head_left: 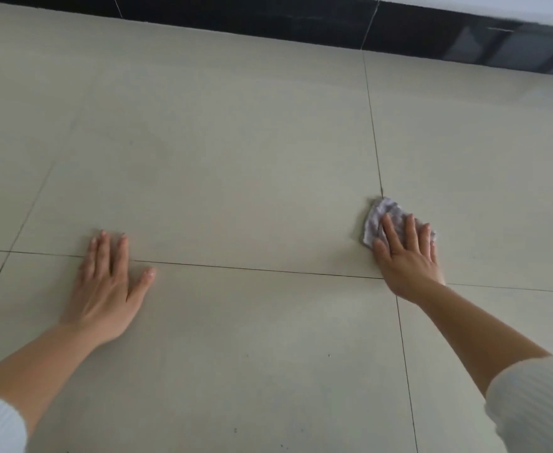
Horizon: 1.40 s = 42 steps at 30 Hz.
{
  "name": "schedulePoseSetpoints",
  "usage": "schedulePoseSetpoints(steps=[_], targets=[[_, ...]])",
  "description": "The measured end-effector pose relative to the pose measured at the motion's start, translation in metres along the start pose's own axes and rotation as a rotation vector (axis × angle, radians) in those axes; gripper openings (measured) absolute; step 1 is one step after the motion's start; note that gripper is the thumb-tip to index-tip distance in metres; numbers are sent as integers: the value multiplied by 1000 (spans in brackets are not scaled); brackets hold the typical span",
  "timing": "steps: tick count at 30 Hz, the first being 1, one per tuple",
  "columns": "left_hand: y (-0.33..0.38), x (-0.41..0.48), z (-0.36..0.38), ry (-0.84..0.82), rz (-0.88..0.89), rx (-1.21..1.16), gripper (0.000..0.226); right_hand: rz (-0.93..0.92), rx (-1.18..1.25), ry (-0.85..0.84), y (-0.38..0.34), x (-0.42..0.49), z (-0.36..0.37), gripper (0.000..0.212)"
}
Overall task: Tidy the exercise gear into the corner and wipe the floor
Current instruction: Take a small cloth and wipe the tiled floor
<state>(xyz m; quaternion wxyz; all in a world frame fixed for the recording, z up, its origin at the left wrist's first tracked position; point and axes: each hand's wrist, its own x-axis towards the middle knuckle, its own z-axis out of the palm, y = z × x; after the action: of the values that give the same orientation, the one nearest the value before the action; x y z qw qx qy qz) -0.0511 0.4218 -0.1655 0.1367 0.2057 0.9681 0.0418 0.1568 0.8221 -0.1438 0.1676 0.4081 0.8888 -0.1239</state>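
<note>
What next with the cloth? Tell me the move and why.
Probably sweep the cloth left across the floor toward the left hand. The right hand presses it flat at a tile joint, the left hand rests flat as a brace, and a stretch of tile lies between them.

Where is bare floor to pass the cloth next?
Bare floor lies between the left hand, flat on it, and the right hand pressing the cloth, and from both hands up to the dark skirting. No crowding; only the left hand obstructs.

Indoor room — tiled floor [236, 152], dark skirting [268, 26]
</note>
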Motion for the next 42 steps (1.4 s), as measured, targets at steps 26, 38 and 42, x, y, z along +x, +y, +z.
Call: schedulePoseSetpoints(steps=[26, 38, 42], targets=[[-58, 26, -4, 180, -17, -89, 70, -404, -211, 62, -135, 11, 18, 55], [-80, 62, -8, 292, -27, -128, 64, -407, -1, 10, -253, -1, 40, 55], [-77, 61, -11, 284, -29, -129, 60, -756, -181, -46, -265, -76, 69, 54]])
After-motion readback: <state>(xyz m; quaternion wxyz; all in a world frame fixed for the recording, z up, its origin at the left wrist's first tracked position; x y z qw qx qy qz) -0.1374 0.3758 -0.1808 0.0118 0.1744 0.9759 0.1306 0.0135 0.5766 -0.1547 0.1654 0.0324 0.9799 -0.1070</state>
